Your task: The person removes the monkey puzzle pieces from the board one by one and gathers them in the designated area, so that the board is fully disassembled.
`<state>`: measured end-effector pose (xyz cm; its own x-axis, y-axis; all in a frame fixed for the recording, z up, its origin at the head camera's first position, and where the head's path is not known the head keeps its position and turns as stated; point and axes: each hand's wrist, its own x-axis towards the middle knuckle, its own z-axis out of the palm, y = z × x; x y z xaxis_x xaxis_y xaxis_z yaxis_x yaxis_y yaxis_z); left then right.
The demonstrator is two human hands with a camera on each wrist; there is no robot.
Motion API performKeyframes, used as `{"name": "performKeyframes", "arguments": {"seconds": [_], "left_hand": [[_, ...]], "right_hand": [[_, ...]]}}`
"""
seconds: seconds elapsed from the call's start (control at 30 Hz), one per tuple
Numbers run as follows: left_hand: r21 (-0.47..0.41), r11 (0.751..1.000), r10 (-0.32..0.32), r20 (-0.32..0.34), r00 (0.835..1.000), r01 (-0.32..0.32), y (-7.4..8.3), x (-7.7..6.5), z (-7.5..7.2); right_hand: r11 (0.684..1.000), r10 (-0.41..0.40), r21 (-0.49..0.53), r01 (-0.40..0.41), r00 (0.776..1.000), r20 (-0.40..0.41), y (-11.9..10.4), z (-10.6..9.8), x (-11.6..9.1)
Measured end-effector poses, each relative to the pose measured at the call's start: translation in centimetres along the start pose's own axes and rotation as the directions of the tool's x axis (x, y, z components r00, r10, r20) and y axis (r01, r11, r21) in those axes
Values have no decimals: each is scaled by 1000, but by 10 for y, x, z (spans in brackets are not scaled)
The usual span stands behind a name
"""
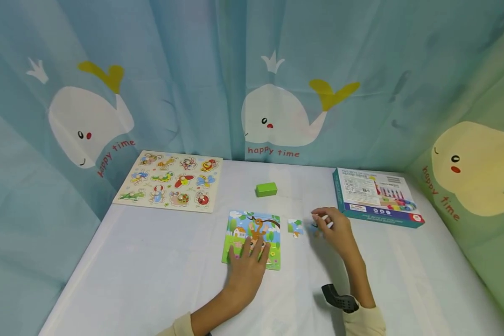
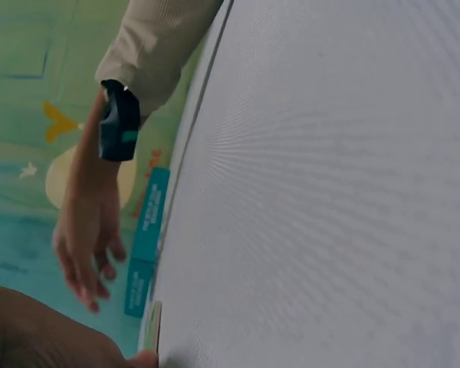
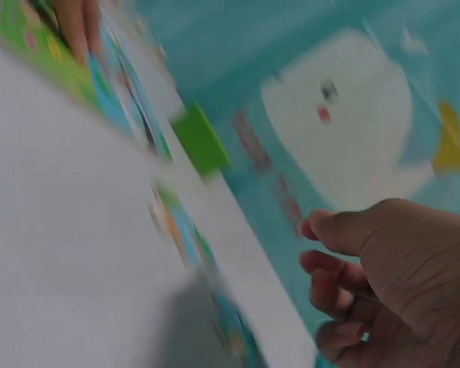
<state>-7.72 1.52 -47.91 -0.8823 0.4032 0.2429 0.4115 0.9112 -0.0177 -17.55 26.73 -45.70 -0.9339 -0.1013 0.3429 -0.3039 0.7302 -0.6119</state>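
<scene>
resting the spread-fingered left hand [image 1: 247, 268] on the monkey jigsaw puzzle [image 1: 258, 226] on the worktop [image 1: 151, 280], poising the right hand [image 1: 337, 229] with loosely curled, seemingly empty grip near a loose puzzle piece [image 1: 295, 227], risking disturbing the puzzle's fit by pressing sideways.

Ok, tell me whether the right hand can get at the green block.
Likely yes: only bare tabletop seems to lie between the right hand and the green block, and nothing covers the block.

Backdrop: blue-green fabric curtain [image 1: 197, 70], printed white yellow-tailed whales [image 1: 273, 114], red "happy time" lettering [image 1: 274, 152] | Furniture: smooth white tabletop [image 1: 151, 261] | Light: soft, shadows faint
</scene>
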Motion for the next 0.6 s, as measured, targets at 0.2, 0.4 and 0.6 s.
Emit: {"name": "performKeyframes", "arguments": {"seconds": [0.2,0.4,0.6], "left_hand": [[33,999,-19,5,1000,19,4,0,1],[40,999,-9,25,1000,8,6,0,1],[29,1000,-3,53,999,2,7,0,-2]], "right_hand": [[976,-196,138,166,950,242,-39,31,20],[948,-310,223,226,809,499,-68,55,39],[925,-379,245,290,739,558,-84,78,54]]}}
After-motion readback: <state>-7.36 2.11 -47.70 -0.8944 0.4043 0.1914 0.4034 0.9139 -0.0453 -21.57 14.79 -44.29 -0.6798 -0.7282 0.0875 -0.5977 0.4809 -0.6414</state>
